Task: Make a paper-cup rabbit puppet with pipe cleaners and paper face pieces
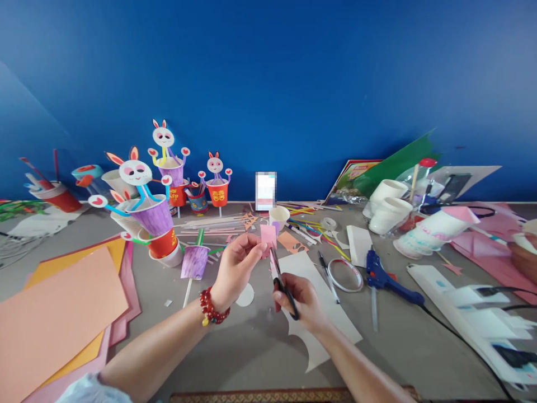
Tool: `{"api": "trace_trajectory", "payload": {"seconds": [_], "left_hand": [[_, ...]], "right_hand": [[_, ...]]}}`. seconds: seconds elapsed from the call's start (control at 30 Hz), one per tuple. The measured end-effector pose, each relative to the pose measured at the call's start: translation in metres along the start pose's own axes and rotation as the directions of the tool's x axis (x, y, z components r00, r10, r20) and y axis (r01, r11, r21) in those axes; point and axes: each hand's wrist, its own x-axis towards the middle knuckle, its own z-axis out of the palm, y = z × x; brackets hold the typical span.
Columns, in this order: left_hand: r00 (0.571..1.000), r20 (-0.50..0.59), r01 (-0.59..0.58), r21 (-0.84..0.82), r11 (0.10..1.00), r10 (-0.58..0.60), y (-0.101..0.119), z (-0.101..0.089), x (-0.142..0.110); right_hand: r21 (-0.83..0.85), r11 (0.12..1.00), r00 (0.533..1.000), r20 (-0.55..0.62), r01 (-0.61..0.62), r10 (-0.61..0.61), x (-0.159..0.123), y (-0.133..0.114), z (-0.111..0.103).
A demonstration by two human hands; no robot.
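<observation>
My left hand (239, 267), with a red bead bracelet (213, 307) at the wrist, pinches a small piece of pink paper (268, 233). My right hand (300, 299) is closed around the black handles of a pair of scissors (287, 291). Their blades point up and away, against the right edge of the pink paper. Below the hands lies a sheet of white paper (327, 319) with curved cut-outs, and a white paper disc (245, 295) sits near my left wrist. A purple-coloured cup piece on a stick (194, 263) lies left of my left hand.
Rabbit figures in paper cups (155, 215) stand at the left, behind stacked coloured paper (62, 313). To the right are a roll of tape (344, 275), a blue glue gun (390, 282) with its cord, a power strip (461, 319) and white cups (390, 215). Another person's hand (524, 254) shows at the right edge.
</observation>
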Motion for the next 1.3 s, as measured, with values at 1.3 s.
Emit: {"api": "trace_trajectory", "payload": {"seconds": [1.3], "left_hand": [[1.0,-0.013,-0.001,-0.071,0.997,0.0,-0.02,0.015,-0.01]], "right_hand": [[0.053,0.998,1.0,-0.013,-0.019,0.02,0.001,0.002,0.001]]}}
